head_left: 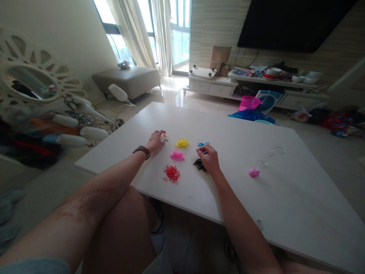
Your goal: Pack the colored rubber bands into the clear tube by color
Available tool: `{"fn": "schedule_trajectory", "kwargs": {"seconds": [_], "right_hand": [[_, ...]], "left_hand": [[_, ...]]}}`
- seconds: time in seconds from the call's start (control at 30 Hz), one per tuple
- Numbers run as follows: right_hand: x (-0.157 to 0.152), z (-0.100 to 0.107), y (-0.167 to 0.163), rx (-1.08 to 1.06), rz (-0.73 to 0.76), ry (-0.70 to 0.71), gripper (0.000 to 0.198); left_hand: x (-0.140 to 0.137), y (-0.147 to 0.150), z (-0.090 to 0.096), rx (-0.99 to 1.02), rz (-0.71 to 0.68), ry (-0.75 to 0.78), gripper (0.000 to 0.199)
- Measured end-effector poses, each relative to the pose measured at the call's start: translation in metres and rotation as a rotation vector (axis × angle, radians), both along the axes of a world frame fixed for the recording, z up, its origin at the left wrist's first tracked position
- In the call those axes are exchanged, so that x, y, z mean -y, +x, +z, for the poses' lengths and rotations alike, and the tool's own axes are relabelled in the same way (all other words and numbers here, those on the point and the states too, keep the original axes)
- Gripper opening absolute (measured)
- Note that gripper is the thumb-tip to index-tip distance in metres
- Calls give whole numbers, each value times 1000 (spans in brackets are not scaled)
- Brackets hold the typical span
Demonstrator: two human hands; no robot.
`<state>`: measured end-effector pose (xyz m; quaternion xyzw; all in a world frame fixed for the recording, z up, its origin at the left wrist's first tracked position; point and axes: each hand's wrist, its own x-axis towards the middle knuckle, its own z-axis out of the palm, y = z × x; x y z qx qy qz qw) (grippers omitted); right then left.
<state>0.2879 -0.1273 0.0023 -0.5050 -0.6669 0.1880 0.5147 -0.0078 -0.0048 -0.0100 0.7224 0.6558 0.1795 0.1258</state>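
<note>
Small rubber bands lie in colour-sorted piles on a white table point(239, 140): yellow bands point(181, 143), pink bands point(177, 155), red bands point(172, 173), blue bands point(203, 144) and black bands point(199, 164). At the left, my left hand point(155, 141) curls its fingers about a small whitish, see-through thing point(163, 137) with red and yellow bits; its kind is unclear. My right hand point(210, 156) hovers by the blue and black piles, thumb and fingertips pinched together. Whatever sits in that pinch is too small to name. Part of the black pile is hidden behind this hand.
A pink lump point(253, 173) and a clear plastic piece point(276, 151) lie on the table's right side. Beyond the far edge are a blue plastic bag point(251, 115) and a pink basket point(249, 102). A white lamp point(94, 133) stands close by the left edge.
</note>
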Motion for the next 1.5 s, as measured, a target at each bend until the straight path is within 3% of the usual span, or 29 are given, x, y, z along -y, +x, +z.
{"fn": "schedule_trajectory", "kwargs": {"seconds": [0.17, 0.33, 0.73, 0.9, 1.1, 1.2, 1.33, 1.5], "right_hand": [[0, -1, -1, 0, 4, -8, 16], [0, -1, 0, -3, 1, -24, 17], [1, 0, -1, -8, 6, -35, 18], [1, -1, 0, -10, 6, -41, 18], [0, 0, 0, 12, 8, -36, 19], [0, 1, -1, 21, 15, -32, 18], [2, 5, -3, 14, 38, -19, 16], [6, 8, -11, -101, 156, -64, 19]], "left_hand": [[-7, -1, -10, 22, -104, -9, 61], [-10, 5, -11, 53, -141, 13, 38], [-3, 8, 8, 97, -70, 40, 22], [4, 12, 20, 214, 13, -4, 15], [10, 20, 37, 355, -48, -54, 12], [14, 24, 45, 400, -138, -135, 16], [26, 37, 59, 433, -379, -310, 21], [45, 63, 75, 474, -589, -388, 22]]}}
